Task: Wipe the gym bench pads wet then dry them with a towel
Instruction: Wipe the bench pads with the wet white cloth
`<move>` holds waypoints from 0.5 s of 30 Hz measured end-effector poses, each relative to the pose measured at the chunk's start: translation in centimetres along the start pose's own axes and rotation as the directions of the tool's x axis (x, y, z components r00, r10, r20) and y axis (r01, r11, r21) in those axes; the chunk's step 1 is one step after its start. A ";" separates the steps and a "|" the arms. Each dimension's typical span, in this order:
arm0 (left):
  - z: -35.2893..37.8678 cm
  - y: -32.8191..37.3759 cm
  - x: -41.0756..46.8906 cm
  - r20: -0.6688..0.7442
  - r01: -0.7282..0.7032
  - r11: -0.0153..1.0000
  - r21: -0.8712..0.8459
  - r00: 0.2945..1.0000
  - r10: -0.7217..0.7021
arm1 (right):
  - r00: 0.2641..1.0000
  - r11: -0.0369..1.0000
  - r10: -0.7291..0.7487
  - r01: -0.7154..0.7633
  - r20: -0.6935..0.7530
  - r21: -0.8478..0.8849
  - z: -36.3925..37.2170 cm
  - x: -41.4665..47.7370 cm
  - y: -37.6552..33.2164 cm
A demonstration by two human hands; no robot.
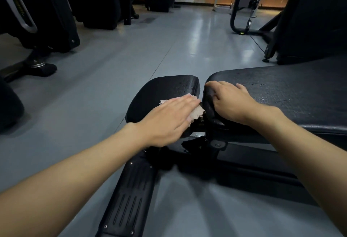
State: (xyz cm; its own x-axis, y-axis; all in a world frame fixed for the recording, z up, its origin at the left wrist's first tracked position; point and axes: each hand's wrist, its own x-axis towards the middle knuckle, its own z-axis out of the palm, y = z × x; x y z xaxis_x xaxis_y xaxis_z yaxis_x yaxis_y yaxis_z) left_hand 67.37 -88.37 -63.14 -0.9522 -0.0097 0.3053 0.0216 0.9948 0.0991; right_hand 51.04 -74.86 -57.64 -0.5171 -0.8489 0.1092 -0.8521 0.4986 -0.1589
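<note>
**Cloth pressed flat on the seat pad, other hand on the long pad**

We look down on two black pads set end to end with a narrow gap between them. The small seat pad [169, 88] lies to the left and the long pad [291, 94] runs off to the right edge of the view. Both surfaces show scattered shiny specks, most of them toward their far sides.

The left hand [169, 118] lies palm down on the near right part of the seat pad, fingers straight and together, nothing clenched. Under it is a pale pinkish cloth [197, 113] — we see only its frayed edges poking out past the fingertips and below the thumb side, close to the gap between the pads.

The right hand [232, 103] sits on the left end of the long pad. Its fingers curl over the rounded end and its thumb points down the near side, so it is grasping the pad's end. The two hands are near each other but apart, with the gap between them.

Below the pads a dark frame reaches toward us and ends in a ribbed black foot plate [127, 199] on the grey floor [112, 86]. Farther off we make out dark gym machines — one at the far left [56, 11], another at the far right [309, 21].
</note>
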 end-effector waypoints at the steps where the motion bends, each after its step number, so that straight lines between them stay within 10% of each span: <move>1: -0.2 -0.4 1.1 0.040 0.045 0.999 -0.031 0.998 -0.043 | 1.000 1.000 0.001 -0.001 -0.006 0.004 -0.1 -0.1 -0.1; 8: -0.8 -2.3 9.7 0.258 0.176 0.976 -0.129 0.956 -0.138 | 0.998 0.999 -0.045 0.044 -0.047 -0.014 0.6 -0.2 -0.1; 15: 0.2 -2.7 8.8 0.261 -0.014 0.996 -0.085 0.965 0.036 | 0.999 1.000 -0.027 0.027 -0.034 0.007 0.2 -0.3 -0.4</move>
State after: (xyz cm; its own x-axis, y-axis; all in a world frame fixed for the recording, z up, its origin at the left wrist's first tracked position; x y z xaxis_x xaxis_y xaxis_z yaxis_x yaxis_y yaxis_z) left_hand 58.81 -91.09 -60.93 -0.9973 0.0524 0.0507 0.0606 0.9828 0.1747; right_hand 51.56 -74.81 -57.81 -0.4964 -0.8555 0.1472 -0.8653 0.4742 -0.1624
